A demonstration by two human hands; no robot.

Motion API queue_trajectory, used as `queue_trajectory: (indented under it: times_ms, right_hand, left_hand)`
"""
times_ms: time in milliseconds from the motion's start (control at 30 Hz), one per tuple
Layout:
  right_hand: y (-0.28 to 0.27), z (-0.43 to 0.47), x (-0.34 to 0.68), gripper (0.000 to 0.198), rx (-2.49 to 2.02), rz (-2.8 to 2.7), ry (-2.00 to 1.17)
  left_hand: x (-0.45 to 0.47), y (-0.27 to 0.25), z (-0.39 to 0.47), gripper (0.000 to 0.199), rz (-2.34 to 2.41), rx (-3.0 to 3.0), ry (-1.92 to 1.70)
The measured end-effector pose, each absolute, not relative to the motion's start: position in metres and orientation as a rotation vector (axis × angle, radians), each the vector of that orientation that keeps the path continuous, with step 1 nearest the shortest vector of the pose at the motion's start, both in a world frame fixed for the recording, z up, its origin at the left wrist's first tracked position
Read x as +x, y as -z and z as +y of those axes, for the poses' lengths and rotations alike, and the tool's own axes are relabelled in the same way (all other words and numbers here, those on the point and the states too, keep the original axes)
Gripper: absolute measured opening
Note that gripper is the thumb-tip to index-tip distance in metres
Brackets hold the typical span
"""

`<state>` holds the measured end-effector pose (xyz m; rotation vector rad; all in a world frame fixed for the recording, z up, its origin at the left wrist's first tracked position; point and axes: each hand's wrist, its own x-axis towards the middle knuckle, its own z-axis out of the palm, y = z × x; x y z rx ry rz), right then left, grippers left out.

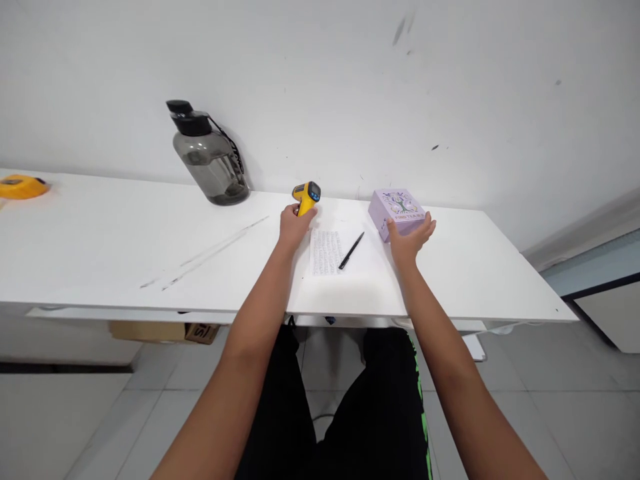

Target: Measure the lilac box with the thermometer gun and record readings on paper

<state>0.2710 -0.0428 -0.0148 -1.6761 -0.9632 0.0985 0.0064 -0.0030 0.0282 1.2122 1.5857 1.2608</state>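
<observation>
My left hand is closed around the grip of a yellow and black infrared thermometer, whose small screen faces me. To the right, my right hand grips the near side of a lilac tea box with a tree printed on its top, thumb on the left and fingers on the right. Between my hands lies a paper sheet covered in small writing on its left part. A black pen rests slantwise on that paper.
A grey see-through water bottle with a black lid stands by the wall, left of my hands. At the far left of the white table lies a yellow and black object. Below the table is a cardboard box.
</observation>
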Motion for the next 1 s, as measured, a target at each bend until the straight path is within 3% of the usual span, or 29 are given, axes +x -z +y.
queue_trajectory:
  times_ms: [133,367,567,800,1000]
  right_hand:
    - [0.019,-0.036,0.269,0.125,-1.71,-0.92,-0.22]
    - [0.017,-0.035,0.272,0.133,-1.65,-0.894,-0.251]
    - [0.004,-0.052,0.271,0.122,-1.423,-0.738,-0.524]
    - [-0.003,-0.055,0.256,0.074,-1.037,-0.678,-0.943]
    - [-0.014,-0.066,0.244,0.075,-0.831,-0.702,-1.18]
  left_hand:
    - [0.01,-0.036,-0.005,0.025,0.945,0.811,-1.298]
    - [0.015,-0.044,-0.021,0.025,0.661,0.877,-1.103]
    - [0.024,-0.035,-0.027,0.038,0.522,0.878,-0.924]
    - [0.028,-0.03,-0.034,0.045,0.35,0.894,-0.778]
    - [0.031,-0.029,-0.036,0.042,0.326,0.901,-0.729]
